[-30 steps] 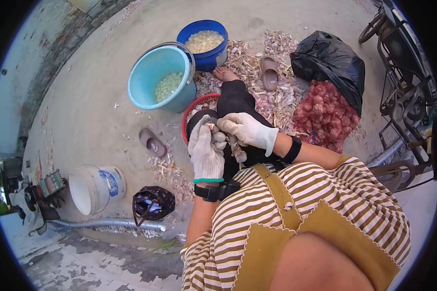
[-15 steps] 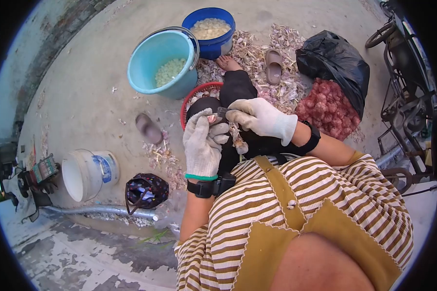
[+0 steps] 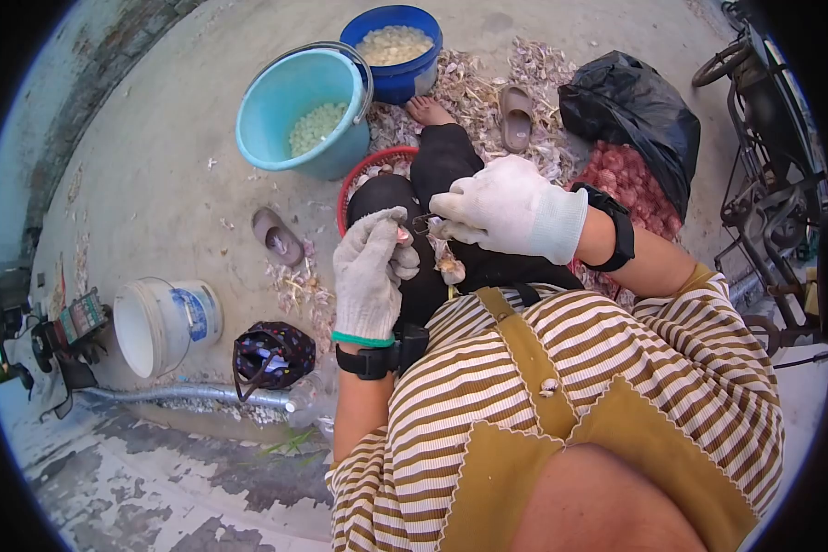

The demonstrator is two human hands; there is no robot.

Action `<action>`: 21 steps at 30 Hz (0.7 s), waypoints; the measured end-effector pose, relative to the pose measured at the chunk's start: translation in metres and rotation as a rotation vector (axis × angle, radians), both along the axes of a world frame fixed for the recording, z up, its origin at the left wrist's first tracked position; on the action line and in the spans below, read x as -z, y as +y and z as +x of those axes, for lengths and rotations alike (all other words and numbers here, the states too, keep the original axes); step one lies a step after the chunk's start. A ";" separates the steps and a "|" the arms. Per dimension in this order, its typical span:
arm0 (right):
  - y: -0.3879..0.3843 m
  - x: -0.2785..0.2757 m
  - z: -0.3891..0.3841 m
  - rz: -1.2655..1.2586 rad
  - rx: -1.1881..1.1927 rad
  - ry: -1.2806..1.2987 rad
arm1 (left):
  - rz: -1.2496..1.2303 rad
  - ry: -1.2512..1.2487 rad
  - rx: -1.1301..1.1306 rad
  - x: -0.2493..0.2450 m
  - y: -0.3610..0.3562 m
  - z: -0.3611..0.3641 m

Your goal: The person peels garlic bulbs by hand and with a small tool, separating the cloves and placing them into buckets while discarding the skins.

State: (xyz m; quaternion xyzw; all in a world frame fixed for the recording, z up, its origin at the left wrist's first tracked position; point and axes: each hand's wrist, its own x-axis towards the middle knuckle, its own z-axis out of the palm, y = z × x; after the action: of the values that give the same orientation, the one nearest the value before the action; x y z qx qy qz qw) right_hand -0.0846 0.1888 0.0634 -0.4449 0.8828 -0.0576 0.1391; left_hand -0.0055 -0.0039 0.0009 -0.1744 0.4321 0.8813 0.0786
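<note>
My left hand (image 3: pixel 370 274), in a white work glove, is closed around a garlic clove (image 3: pixel 403 235) held up over my lap. My right hand (image 3: pixel 509 208), also gloved, grips a small knife (image 3: pixel 422 223) whose tip meets the clove. Bits of garlic skin (image 3: pixel 451 269) hang just below the two hands. Under them a red basket (image 3: pixel 357 175) sits by my black-trousered knee. A light blue bucket (image 3: pixel 285 115) with peeled cloves stands beyond it, and a dark blue bucket (image 3: pixel 396 51) of peeled cloves behind that.
A red mesh sack of garlic (image 3: pixel 630 179) and a black plastic bag (image 3: pixel 630 110) lie at the right. Garlic skins (image 3: pixel 488 87) cover the concrete floor around a slipper (image 3: pixel 517 115). Another slipper (image 3: pixel 276 236), a white bucket (image 3: pixel 161 324) and a dark bag (image 3: pixel 269 357) lie left.
My right hand has risen and swung over toward the left hand, bringing the knife onto the clove. The view has tipped slightly, shifting the buckets upward.
</note>
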 end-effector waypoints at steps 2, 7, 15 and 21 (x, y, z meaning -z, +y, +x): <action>0.000 -0.003 0.001 0.009 -0.033 0.017 | -0.015 -0.010 0.008 -0.001 0.002 0.000; -0.004 -0.004 -0.001 0.063 -0.088 0.045 | -0.048 -0.056 0.005 -0.005 0.010 0.000; -0.008 -0.009 -0.004 0.078 -0.162 0.067 | -0.161 -0.099 0.017 -0.006 0.013 0.003; -0.014 -0.021 -0.006 0.155 -0.211 0.031 | -0.201 -0.164 0.077 -0.017 0.009 0.004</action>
State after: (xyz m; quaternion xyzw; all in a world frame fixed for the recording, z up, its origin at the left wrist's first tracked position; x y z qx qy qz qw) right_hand -0.0904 0.1745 0.0846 -0.5240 0.8350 0.0325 0.1645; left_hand -0.0017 0.0050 0.0177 -0.2363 0.5165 0.8128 0.1296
